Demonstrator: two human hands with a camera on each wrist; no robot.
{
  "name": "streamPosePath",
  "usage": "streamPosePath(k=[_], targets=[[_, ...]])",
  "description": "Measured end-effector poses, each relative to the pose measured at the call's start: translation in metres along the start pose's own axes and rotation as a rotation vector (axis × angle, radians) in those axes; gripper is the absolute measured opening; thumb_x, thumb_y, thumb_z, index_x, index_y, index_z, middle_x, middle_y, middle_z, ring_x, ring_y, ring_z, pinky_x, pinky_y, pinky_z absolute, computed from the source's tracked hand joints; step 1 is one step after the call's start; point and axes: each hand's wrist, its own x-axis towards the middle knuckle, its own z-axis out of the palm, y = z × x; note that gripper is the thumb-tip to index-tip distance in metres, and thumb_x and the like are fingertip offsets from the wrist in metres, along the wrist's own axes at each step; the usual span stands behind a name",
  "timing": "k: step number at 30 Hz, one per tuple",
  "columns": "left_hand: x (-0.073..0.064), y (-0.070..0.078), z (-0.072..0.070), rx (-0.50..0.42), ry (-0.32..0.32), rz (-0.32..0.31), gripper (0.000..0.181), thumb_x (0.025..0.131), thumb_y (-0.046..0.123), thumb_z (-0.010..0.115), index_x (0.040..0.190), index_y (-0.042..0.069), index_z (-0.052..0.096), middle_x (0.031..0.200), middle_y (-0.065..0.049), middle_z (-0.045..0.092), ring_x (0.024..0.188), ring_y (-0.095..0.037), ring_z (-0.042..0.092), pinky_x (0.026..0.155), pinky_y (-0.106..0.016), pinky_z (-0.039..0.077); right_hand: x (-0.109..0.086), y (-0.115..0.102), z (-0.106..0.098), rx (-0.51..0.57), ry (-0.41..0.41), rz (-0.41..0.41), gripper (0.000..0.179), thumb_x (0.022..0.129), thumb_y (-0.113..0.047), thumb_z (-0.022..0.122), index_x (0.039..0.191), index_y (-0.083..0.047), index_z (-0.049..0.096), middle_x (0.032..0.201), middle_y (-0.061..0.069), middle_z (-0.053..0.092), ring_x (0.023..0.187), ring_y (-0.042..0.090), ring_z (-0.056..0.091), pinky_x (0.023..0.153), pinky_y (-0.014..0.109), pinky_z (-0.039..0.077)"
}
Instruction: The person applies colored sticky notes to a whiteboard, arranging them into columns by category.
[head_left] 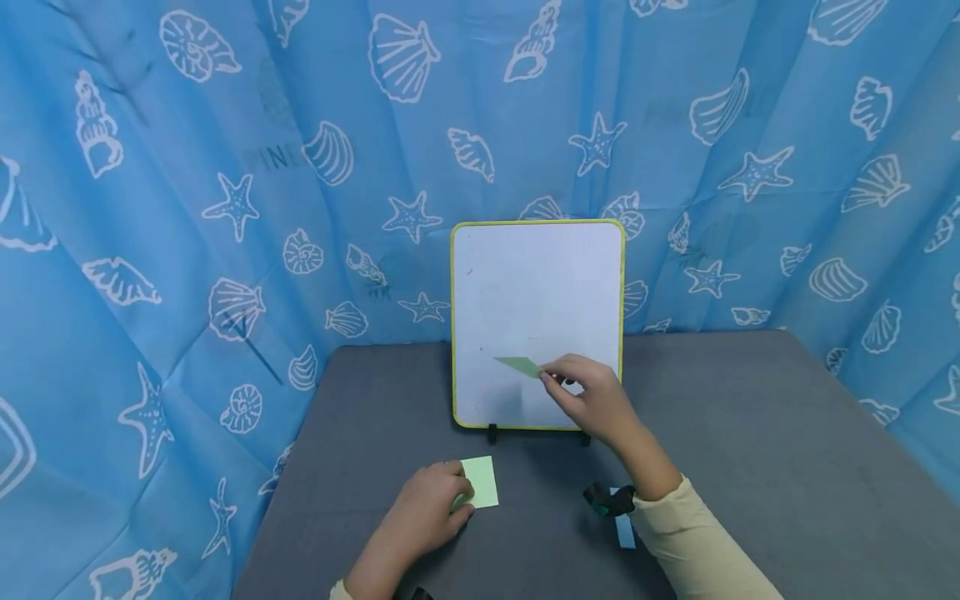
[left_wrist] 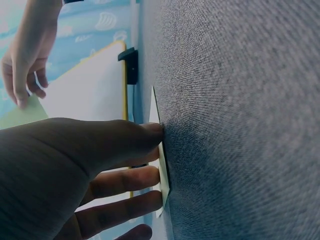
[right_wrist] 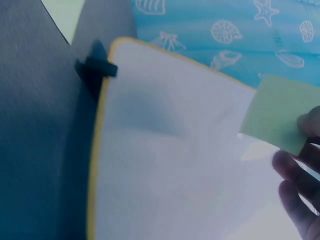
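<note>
My right hand (head_left: 591, 395) pinches a green sticky note (head_left: 519, 364) by one edge, in front of the whiteboard (head_left: 538, 308). In the right wrist view the note (right_wrist: 277, 112) is held between thumb and fingertips, apart from the board as far as I can tell. On the table my left hand (head_left: 431, 504) holds a pale green sticky note pad (head_left: 482, 481) at its left side. The left wrist view shows the thumb and fingertips against the thin pad (left_wrist: 164, 175), which lies flat; the hand covers part of it.
The yellow-rimmed board stands upright on black feet (head_left: 492, 433) near the back of the grey table (head_left: 735, 417). A blue strip (head_left: 625, 531) lies under the right wrist, partly covered. Behind the table hangs a blue shell-patterned curtain (head_left: 300, 208).
</note>
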Motion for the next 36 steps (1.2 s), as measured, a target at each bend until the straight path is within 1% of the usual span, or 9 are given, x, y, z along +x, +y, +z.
streamPosePath(k=[4, 9, 12, 16, 21, 27, 30, 33, 36], targets=[[0.001, -0.001, 0.000, 0.004, -0.026, -0.016, 0.012, 0.090, 0.029, 0.087, 0.099, 0.021, 0.083, 0.094, 0.008, 0.068, 0.083, -0.010, 0.065, 0.068, -0.029, 0.053, 0.005, 0.009, -0.011, -0.037, 0.059, -0.017, 0.017, 0.089, 0.003, 0.080, 0.104, -0.005, 0.083, 0.094, 0.007, 0.079, 0.078, 0.013, 0.070, 0.067, 0.036, 0.061], [0.001, -0.002, 0.001, 0.011, -0.043, -0.025, 0.013, 0.090, 0.031, 0.086, 0.099, 0.021, 0.084, 0.095, 0.009, 0.068, 0.083, -0.009, 0.065, 0.068, -0.030, 0.053, 0.013, 0.016, -0.026, -0.080, 0.082, -0.032, 0.016, 0.089, 0.004, 0.079, 0.102, -0.004, 0.083, 0.094, 0.008, 0.079, 0.078, 0.016, 0.071, 0.065, 0.040, 0.062], [0.001, -0.002, 0.002, 0.014, -0.039, -0.023, 0.014, 0.090, 0.032, 0.086, 0.098, 0.021, 0.084, 0.094, 0.009, 0.068, 0.083, -0.009, 0.065, 0.069, -0.030, 0.054, 0.018, 0.018, -0.033, -0.105, 0.100, -0.046, 0.015, 0.089, 0.004, 0.079, 0.101, -0.004, 0.083, 0.093, 0.007, 0.079, 0.078, 0.017, 0.072, 0.064, 0.039, 0.061], [0.001, -0.002, 0.002, 0.017, -0.033, -0.021, 0.015, 0.091, 0.033, 0.086, 0.097, 0.020, 0.083, 0.092, 0.009, 0.067, 0.081, -0.009, 0.064, 0.068, -0.030, 0.054, 0.022, 0.021, -0.040, -0.131, 0.122, -0.065, 0.016, 0.088, 0.006, 0.079, 0.100, -0.004, 0.082, 0.092, 0.008, 0.079, 0.077, 0.018, 0.072, 0.064, 0.037, 0.060], [0.003, -0.003, -0.001, 0.014, -0.048, -0.021, 0.017, 0.091, 0.036, 0.084, 0.097, 0.020, 0.082, 0.091, 0.008, 0.066, 0.080, -0.009, 0.063, 0.067, -0.031, 0.053, 0.027, 0.025, -0.047, -0.180, 0.148, -0.077, 0.016, 0.088, 0.006, 0.079, 0.099, -0.004, 0.082, 0.093, 0.010, 0.079, 0.077, 0.021, 0.072, 0.063, 0.036, 0.058], [0.006, -0.006, -0.003, -0.003, -0.085, -0.026, 0.019, 0.093, 0.037, 0.082, 0.099, 0.020, 0.082, 0.093, 0.008, 0.068, 0.080, -0.009, 0.062, 0.068, -0.033, 0.052, 0.035, 0.030, -0.056, -0.220, 0.177, -0.075, 0.016, 0.087, 0.007, 0.079, 0.099, -0.003, 0.082, 0.093, 0.012, 0.079, 0.078, 0.024, 0.072, 0.064, 0.032, 0.055], [0.009, -0.007, -0.004, -0.015, -0.103, -0.026, 0.019, 0.095, 0.037, 0.080, 0.100, 0.019, 0.082, 0.093, 0.006, 0.070, 0.081, -0.010, 0.064, 0.068, -0.034, 0.053, 0.039, 0.033, -0.060, -0.245, 0.189, -0.071, 0.016, 0.088, 0.007, 0.078, 0.100, -0.003, 0.082, 0.093, 0.013, 0.079, 0.077, 0.025, 0.072, 0.064, 0.030, 0.054], [0.012, -0.009, -0.006, -0.017, -0.106, -0.020, 0.019, 0.096, 0.036, 0.078, 0.102, 0.019, 0.083, 0.093, 0.006, 0.072, 0.082, -0.011, 0.067, 0.067, -0.034, 0.052, 0.044, 0.035, -0.063, -0.262, 0.199, -0.068, 0.014, 0.088, 0.006, 0.078, 0.100, -0.001, 0.082, 0.093, 0.014, 0.078, 0.077, 0.026, 0.072, 0.063, 0.037, 0.055], [0.015, -0.010, -0.009, -0.036, -0.097, -0.015, 0.020, 0.097, 0.035, 0.077, 0.106, 0.018, 0.083, 0.096, 0.005, 0.074, 0.084, -0.011, 0.068, 0.070, -0.034, 0.054, 0.049, 0.037, -0.066, -0.279, 0.203, -0.063, 0.012, 0.090, 0.005, 0.077, 0.100, 0.000, 0.081, 0.094, 0.015, 0.078, 0.078, 0.027, 0.071, 0.063, 0.044, 0.056]])
